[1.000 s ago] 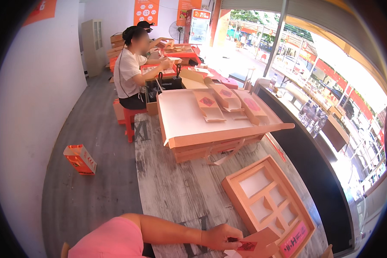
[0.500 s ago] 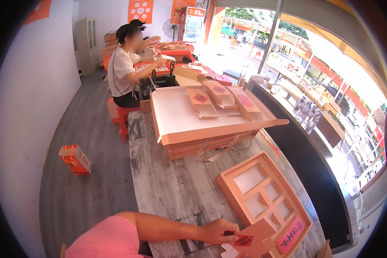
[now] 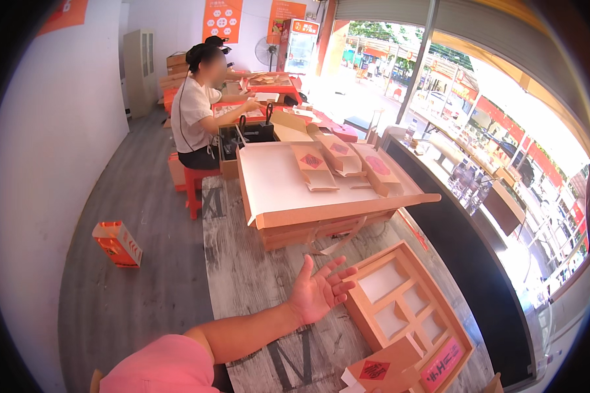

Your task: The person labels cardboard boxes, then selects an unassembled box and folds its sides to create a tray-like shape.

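My left hand (image 3: 318, 291) is raised over the table, palm up, with its fingers spread and nothing in them. It is beside the left edge of a shallow cardboard tray (image 3: 408, 251) with dividers that form several compartments. Below it, a small folded cardboard box (image 3: 396, 359) with a red diamond print and a pale open flap overlaps the tray's near left corner. Of my right hand, only a fingertip (image 3: 375, 390) shows on this box at the lower picture edge; the rest is cut off. A pink printed card (image 3: 443, 364) lies in the tray's near compartment.
Ahead stands a large carton (image 3: 269, 180) with several small folded boxes (image 3: 314, 167) on its white top. A person (image 3: 193, 121) sits beyond it on a red stool (image 3: 193, 190). An orange paper bag (image 3: 117, 245) stands on the floor to the left of the table.
My left hand has let go of the small cardboard box and moved up and away over the table, its fingers opening. The box has stayed nearly in place.
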{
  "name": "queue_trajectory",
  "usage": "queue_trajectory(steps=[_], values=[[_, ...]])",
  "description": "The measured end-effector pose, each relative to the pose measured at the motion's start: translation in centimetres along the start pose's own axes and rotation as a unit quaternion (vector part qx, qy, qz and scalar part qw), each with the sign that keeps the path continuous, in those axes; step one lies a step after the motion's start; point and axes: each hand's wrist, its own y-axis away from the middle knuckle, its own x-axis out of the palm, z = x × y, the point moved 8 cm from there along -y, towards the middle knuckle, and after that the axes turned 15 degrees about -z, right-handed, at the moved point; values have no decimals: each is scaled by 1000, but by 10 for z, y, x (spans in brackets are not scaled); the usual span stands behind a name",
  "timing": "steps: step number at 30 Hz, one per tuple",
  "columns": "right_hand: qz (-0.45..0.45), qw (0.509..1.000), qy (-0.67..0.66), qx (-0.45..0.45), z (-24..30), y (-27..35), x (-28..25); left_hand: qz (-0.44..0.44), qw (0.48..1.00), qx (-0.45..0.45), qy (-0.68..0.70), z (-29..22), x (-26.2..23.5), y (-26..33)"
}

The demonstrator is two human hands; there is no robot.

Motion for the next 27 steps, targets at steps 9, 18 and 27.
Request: queue_trajectory(steps=[9,18,27], values=[[-68,997,-14,47,-20,4,-15,216,849,39,-480,85,0,34],[-31,999,-5,18,-9,1,-12,221,785,65,-576,109,-3,51],[-76,997,17,25,-7,5,-8,226,801,70,-550,106,0,52]])
